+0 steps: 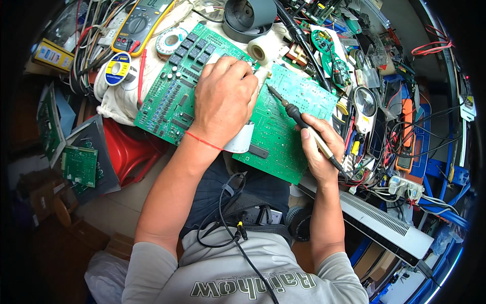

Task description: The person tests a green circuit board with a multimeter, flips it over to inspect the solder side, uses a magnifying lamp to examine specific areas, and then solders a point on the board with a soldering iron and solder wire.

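My right hand (pixel 322 147) grips a soldering iron (pixel 315 136) with a dark sleeve and a cream handle. The iron's tip points up and left over the right green circuit board (pixel 283 126), which lies with its solder joints facing up. My left hand (pixel 226 93) rests with curled fingers over the inner edge of the left green circuit board (pixel 169 104), which carries relays, chips and capacitors. Whatever those fingers pinch is hidden; a pale piece shows just beyond them. A flat grey ribbon cable (pixel 240 140) bends out beneath my left wrist, between the boards.
A yellow multimeter (pixel 139 25), a solder spool (pixel 117 69) and a wire spool (pixel 169 40) sit at the back left. Behind the boards stand a dark round container (pixel 248 23) and a tape roll (pixel 262 49). Cables, tools and a magnifier (pixel 365 101) crowd the right.
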`<control>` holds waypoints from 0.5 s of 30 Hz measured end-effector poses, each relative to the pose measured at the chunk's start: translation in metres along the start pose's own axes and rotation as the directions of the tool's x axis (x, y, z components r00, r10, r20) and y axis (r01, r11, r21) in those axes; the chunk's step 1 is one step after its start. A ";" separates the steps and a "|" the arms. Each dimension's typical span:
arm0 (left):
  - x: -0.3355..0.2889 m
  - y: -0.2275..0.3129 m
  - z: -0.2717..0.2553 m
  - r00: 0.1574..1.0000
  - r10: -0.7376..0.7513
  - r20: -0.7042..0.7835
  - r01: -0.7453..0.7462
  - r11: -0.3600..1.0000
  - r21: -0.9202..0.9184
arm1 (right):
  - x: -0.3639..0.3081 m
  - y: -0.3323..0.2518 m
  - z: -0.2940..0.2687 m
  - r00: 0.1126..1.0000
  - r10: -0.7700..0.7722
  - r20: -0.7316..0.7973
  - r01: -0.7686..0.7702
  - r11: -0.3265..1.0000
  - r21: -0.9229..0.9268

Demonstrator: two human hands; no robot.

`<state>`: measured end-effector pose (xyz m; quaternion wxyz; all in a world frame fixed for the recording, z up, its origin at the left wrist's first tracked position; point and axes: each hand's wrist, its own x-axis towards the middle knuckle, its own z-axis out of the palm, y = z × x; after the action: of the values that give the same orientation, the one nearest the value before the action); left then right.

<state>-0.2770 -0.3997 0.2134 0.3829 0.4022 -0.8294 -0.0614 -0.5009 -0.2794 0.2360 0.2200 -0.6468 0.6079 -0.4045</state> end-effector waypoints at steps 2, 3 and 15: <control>0.000 0.000 0.000 1.000 0.003 0.000 -0.003 1.000 -0.001 | 0.000 0.001 -0.001 0.999 -0.021 0.024 0.022 1.000 -0.013; 0.000 0.000 0.000 1.000 -0.003 0.004 0.003 1.000 -0.003 | 0.000 0.001 -0.001 1.000 -0.019 0.025 0.019 1.000 -0.014; 0.001 0.001 -0.001 1.000 -0.008 0.022 0.008 1.000 -0.005 | -0.001 0.003 -0.001 1.000 -0.016 0.015 0.016 1.000 0.001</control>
<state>-0.2778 -0.3994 0.2149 0.3744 0.4040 -0.8318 -0.0695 -0.5030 -0.2791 0.2343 0.2216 -0.6546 0.6010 -0.4014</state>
